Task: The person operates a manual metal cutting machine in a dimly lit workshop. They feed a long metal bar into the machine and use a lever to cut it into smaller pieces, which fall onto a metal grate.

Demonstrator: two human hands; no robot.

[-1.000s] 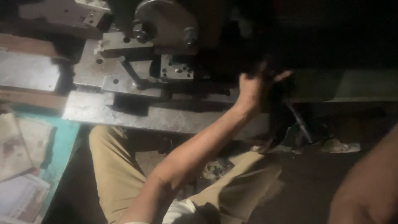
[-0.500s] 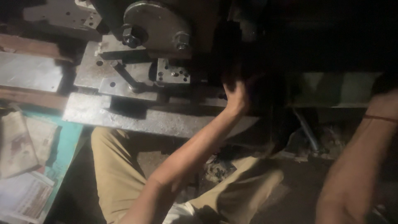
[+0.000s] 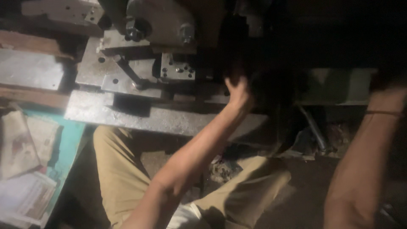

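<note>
Head view: a seated person in tan trousers (image 3: 123, 169) reaches the left hand (image 3: 238, 94) up to the dark wheel-like part (image 3: 271, 91) at the right end of a grey metal press machine (image 3: 140, 55), fingers curled against its shadowed edge, though whether they grip it cannot be told. The right forearm rises at the frame's right with a thin band at the wrist (image 3: 383, 113); the hand above it is lost in darkness, so its fingers cannot be judged. Worn papers (image 3: 25, 144) lie on a turquoise surface (image 3: 70, 140) at lower left.

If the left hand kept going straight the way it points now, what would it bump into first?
The left hand points up and away from the person, into a dark gap in the metal press machine. It would probably meet that shadowed machine part first, though depth there is unclear.
</note>
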